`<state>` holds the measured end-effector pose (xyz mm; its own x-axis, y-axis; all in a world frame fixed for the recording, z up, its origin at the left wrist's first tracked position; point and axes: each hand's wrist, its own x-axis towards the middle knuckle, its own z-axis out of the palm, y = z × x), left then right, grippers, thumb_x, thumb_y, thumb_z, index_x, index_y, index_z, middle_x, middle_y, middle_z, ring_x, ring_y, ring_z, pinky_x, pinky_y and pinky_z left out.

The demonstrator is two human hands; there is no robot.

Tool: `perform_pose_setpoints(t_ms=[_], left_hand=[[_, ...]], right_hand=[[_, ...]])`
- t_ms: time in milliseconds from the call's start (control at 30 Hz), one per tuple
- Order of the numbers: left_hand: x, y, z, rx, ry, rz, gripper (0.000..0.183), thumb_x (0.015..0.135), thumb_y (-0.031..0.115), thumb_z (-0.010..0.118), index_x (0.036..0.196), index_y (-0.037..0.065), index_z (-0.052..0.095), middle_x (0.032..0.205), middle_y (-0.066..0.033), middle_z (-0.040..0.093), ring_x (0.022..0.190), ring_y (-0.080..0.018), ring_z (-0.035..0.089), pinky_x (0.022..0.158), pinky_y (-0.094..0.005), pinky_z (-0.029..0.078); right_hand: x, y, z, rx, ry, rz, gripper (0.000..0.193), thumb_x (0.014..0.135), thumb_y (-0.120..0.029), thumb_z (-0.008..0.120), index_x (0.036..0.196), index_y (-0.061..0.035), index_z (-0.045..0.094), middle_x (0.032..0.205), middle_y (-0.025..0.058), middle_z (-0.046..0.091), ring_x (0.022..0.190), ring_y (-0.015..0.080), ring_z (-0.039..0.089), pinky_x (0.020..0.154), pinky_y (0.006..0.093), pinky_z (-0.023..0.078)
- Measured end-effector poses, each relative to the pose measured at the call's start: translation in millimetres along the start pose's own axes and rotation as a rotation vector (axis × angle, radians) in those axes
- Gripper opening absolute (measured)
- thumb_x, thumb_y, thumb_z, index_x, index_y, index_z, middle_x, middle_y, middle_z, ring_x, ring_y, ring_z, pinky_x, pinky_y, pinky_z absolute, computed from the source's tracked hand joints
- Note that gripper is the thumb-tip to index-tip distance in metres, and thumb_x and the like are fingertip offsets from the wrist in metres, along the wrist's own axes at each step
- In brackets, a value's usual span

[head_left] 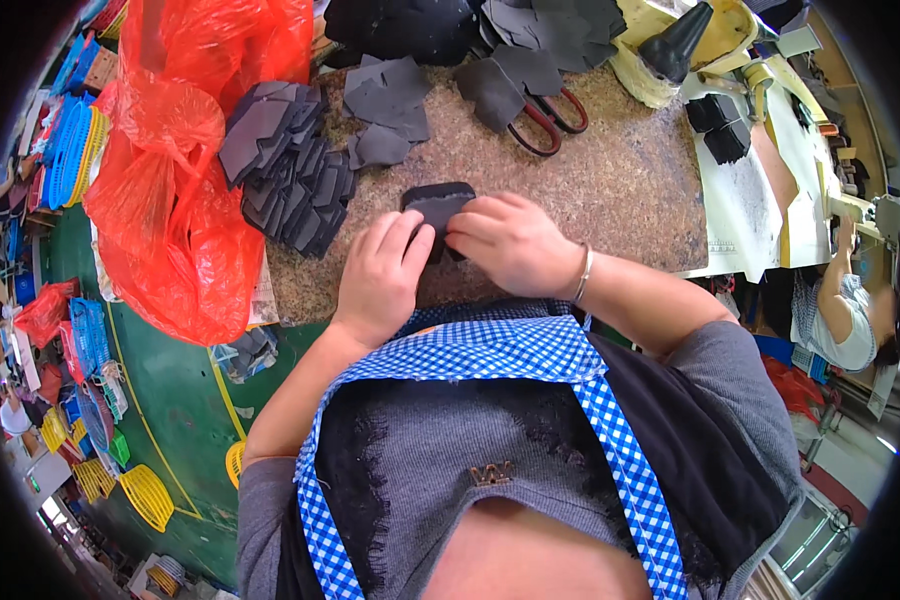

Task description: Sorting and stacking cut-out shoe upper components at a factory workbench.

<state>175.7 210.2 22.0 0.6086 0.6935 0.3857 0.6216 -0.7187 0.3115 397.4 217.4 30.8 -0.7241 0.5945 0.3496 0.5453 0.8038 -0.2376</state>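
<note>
A small dark piece of sheet material (438, 207), with a rounded black far edge, lies under my fingers at the near side of the speckled worktop (610, 180). My left hand (382, 270) grips its left side with the fingers bent. From the right, my right hand (518, 243) pinches the other side, a bracelet at its wrist. The piece's near end is partly hidden by my fingers. Left of my hands is a heap of stacked black cut pieces (295, 170), with loose flat pieces (385, 100) behind it.
A red plastic bag (185, 200) hangs over the worktop's left edge. Scissors with red-and-black handles (545, 125) lie partly under dark pieces. A black cone (676, 42) and a small black stack (720, 128) are at the right. Another person (845, 310) sits far right.
</note>
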Motion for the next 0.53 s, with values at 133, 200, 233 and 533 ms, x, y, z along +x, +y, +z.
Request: perform_pose_setpoints(t_ms=[133,200,233,533], left_hand=[[2.5,-4.0,-3.8,-0.032,-0.065,-0.026,0.028,0.075,0.006,0.065,0.103,0.002,0.064,0.112,-0.0103,0.059,0.107,-0.0283,0.055,0.088,-0.0392,0.046],[14.2,-6.7,-13.4,-0.128,-0.089,-0.059,0.023,0.076,0.003,0.064,0.098,0.001,0.064,0.107,-0.0111,0.061,0.102,-0.0293,0.058,0.086,-0.0388,0.047],[22.0,-10.3,-18.4,-0.228,-0.115,-0.103,0.018,0.076,0.001,0.064,0.094,0.001,0.064,0.102,-0.0119,0.063,0.097,-0.0303,0.061,0.084,-0.0384,0.049],[172.2,-64.3,-6.5,-0.036,0.376,0.124,0.017,0.082,0.01,0.066,0.099,0.007,0.064,0.098,-0.0138,0.064,0.093,-0.032,0.062,0.086,-0.0385,0.05]], right_hand=[[28.2,60.7,-25.0,-0.245,0.23,0.21,0.029,0.074,-0.01,0.06,0.102,-0.0064,0.064,0.105,0.0071,0.063,0.101,0.0253,0.059,0.081,0.0377,0.049],[25.5,91.8,-29.3,-0.473,0.156,0.18,0.026,0.075,-0.01,0.06,0.099,-0.0064,0.065,0.104,0.0061,0.065,0.105,0.0244,0.058,0.083,0.0377,0.048],[23.1,96.7,-29.5,-0.48,0.169,0.177,0.026,0.075,-0.01,0.06,0.099,-0.0064,0.065,0.104,0.0061,0.065,0.105,0.0244,0.058,0.083,0.0377,0.048],[31.2,98.9,-33.0,0.246,0.707,0.731,0.02,0.083,-0.013,0.068,0.103,-0.0078,0.068,0.098,0.0133,0.068,0.097,0.0235,0.067,0.09,0.036,0.05]])
